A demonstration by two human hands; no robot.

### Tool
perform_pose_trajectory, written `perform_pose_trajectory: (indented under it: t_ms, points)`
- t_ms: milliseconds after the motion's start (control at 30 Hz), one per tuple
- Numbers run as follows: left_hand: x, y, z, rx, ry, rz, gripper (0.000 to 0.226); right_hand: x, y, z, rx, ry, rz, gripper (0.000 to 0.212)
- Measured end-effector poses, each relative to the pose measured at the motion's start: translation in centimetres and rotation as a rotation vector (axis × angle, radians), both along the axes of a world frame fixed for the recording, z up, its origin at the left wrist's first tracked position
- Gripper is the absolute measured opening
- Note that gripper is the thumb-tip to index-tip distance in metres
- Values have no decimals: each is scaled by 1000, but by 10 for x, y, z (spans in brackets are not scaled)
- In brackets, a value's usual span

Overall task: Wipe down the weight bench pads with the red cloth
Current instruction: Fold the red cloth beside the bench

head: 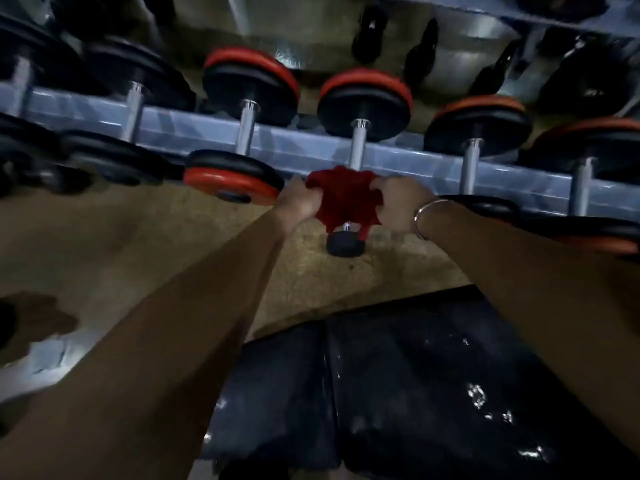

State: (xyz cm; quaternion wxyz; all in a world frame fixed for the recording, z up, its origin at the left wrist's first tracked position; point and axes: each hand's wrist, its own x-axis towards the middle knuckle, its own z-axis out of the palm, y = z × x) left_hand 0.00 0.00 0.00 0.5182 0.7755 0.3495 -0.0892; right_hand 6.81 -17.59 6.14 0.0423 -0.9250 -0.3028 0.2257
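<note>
The red cloth (341, 199) is bunched over the near end of a dumbbell (358, 143) on the rack. My left hand (299, 204) grips the cloth's left side and my right hand (398, 206), with a thin bangle at the wrist, grips its right side. Below the cloth the dumbbell's black end cap (344, 245) sticks out. The black weight bench pads (398, 393), worn and flecked with white, lie at the bottom of the view beneath my forearms, with a seam between two sections.
A grey-blue dumbbell rack (194, 133) runs across the view, holding several black dumbbells, some with red plates (232, 180). More black weights stand on a higher shelf at the back. Tan floor (138, 244) lies between the rack and the bench.
</note>
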Motion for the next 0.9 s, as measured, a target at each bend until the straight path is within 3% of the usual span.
perform_pose_trajectory:
  t_ms: [167, 300, 367, 500, 633, 900]
  points:
    - [1, -1, -25, -83, -51, 102, 39, -1, 9, -35, 84, -90, -95, 49]
    - [-2, -2, -37, -127, -110, 252, 10, -3, 14, -48, 103, -217, -84, 49]
    - [-4, -3, -39, -150, -129, 292, 20, -6, 18, -50, 98, -288, -63, 39]
    - [-15, -6, -33, -123, -128, 228, 18, -12, 19, -48, 85, -377, 32, 21]
    - [-33, -8, -16, -77, -101, 153, 8, -20, 18, -34, 24, -360, 63, 22]
    - [-47, 16, -18, -18, -127, 130, 9, -22, 40, -41, 270, -354, 98, 20]
